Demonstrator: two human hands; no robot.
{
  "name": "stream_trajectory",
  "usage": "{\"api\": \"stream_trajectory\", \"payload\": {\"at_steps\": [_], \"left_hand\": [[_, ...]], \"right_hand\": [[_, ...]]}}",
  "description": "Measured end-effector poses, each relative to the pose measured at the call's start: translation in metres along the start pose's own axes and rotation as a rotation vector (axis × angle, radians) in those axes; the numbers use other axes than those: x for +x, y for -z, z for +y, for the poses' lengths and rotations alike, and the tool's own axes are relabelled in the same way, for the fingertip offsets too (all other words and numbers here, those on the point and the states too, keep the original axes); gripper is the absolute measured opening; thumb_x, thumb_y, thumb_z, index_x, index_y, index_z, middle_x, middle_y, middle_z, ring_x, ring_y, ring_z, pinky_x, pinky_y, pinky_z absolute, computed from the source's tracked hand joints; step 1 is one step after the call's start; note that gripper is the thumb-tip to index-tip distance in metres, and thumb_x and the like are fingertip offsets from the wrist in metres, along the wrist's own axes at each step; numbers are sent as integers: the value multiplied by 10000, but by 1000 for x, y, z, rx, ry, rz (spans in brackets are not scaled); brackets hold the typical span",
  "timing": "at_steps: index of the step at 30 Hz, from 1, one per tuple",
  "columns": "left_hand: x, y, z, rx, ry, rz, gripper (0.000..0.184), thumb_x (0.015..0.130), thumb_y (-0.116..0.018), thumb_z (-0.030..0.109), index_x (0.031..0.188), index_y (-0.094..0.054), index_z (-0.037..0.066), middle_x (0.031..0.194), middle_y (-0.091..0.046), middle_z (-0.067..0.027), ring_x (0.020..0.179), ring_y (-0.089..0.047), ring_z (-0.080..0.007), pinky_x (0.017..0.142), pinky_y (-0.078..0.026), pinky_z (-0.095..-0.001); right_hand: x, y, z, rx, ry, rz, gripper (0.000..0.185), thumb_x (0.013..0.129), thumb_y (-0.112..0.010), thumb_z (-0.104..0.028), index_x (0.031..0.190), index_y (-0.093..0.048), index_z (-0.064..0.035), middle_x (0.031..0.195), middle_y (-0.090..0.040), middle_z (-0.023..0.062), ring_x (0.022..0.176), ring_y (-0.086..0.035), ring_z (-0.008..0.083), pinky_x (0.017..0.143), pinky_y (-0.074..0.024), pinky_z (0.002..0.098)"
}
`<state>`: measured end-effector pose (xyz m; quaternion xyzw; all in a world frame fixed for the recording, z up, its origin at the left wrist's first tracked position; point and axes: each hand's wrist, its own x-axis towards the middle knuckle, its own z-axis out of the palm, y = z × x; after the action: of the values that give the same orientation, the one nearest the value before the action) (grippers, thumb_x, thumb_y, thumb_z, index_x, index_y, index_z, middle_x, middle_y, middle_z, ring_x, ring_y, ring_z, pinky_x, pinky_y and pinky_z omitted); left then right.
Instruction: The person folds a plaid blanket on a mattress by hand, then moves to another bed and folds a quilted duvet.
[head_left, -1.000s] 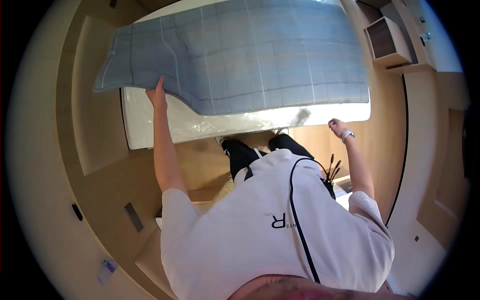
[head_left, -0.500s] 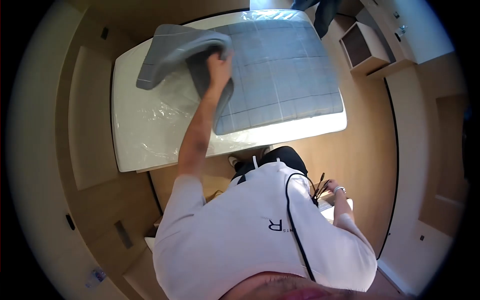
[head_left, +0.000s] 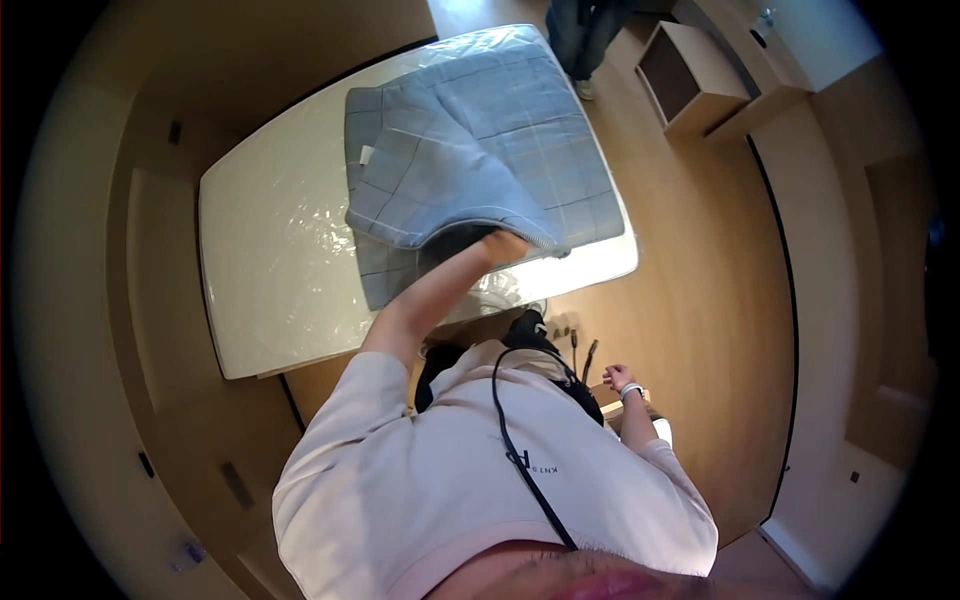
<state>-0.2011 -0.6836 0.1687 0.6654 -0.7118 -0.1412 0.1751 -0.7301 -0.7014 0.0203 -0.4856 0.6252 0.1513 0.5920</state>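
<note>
A blue-grey checked quilt [head_left: 540, 130] lies over the right part of a mattress [head_left: 270, 230] wrapped in clear plastic. Its left portion is folded over toward the right, with a small white tag showing at the left. My left hand [head_left: 505, 247] grips the near edge of the folded layer, its fingers partly hidden by the cloth. At my right side, away from the quilt, my right hand [head_left: 618, 378] hangs with fingers loosely curled and apart, holding nothing. A band circles that wrist.
Another person's legs [head_left: 585, 40] are beyond the mattress's far right corner. An open-fronted wooden cabinet [head_left: 705, 75] stands at the upper right. Black cables [head_left: 500, 400] hang down my shirt, and wooden panelling lines the left side.
My left hand has pulled the quilt's left part over to the right and toward me, baring more mattress. My right hand has dropped to my side. The other person's legs show more fully.
</note>
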Motion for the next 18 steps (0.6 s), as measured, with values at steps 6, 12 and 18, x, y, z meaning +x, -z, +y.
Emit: {"api": "stream_trajectory", "payload": {"at_steps": [6, 12, 18], "left_hand": [[14, -108, 27, -15, 123, 37, 355, 874, -504, 198, 1195, -563, 59, 1251, -540, -173, 1195, -484, -353, 1041, -353, -425], [0, -119, 35, -44, 97, -176, 364, 869, -517, 241, 1181, -582, 67, 1208, -578, -175, 1143, -530, -363, 1004, -398, -429], [12, -103, 23, 21, 283, -332, 370, 864, -526, 262, 1175, -590, 71, 1190, -591, -177, 1121, -548, -360, 988, -415, -432]], "right_hand": [[61, 70, -91, -1, 221, 101, 416, 889, -601, -370, 1109, -567, -18, 866, -655, 64, 696, -608, 163, 604, -491, 322], [11, -13, -329, 104, 902, -109, 601, 844, -705, -281, 1317, -423, -39, 1295, -503, 154, 1122, -525, 253, 949, -435, 343], [-61, -114, -438, -593, 1083, -49, 954, 677, -701, -620, 1365, -378, -43, 1344, -432, 208, 1259, -410, 381, 1027, -377, 455]]}}
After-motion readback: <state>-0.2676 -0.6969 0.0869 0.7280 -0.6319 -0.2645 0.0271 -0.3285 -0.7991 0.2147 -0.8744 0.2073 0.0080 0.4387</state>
